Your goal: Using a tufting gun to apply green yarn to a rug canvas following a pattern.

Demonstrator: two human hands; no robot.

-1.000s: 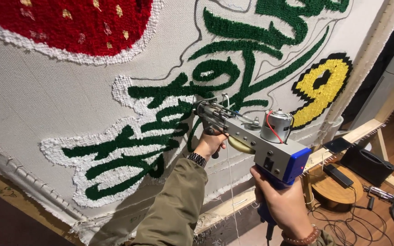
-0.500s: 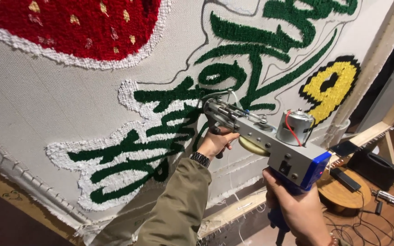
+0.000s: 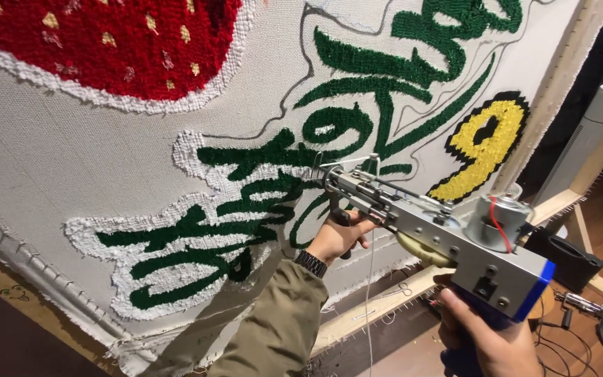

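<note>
Two hands are being kept on a grey metal tufting gun with a blue rear end [image 3: 448, 244]. The left hand [image 3: 336, 237] is closed around the front grip beneath the barrel, and the right hand [image 3: 486, 335] is wrapped around the rear handle under the blue body. The gun's needle tip is being pressed against the stretched pale backing cloth [image 3: 71, 160], just beside the green tufted lettering [image 3: 259, 181] near the cloth's middle. Compared with a second ago, the gun is being carried slightly to the right and lower along the lettering, so the line being worked appears to be advancing. A yellow figure outlined in black [image 3: 483, 146] is seen toward the right edge of the wooden frame [image 3: 560, 77], and a red tufted patch [image 3: 106, 35] at the upper left corner. No containers are being seen clearly.
</note>
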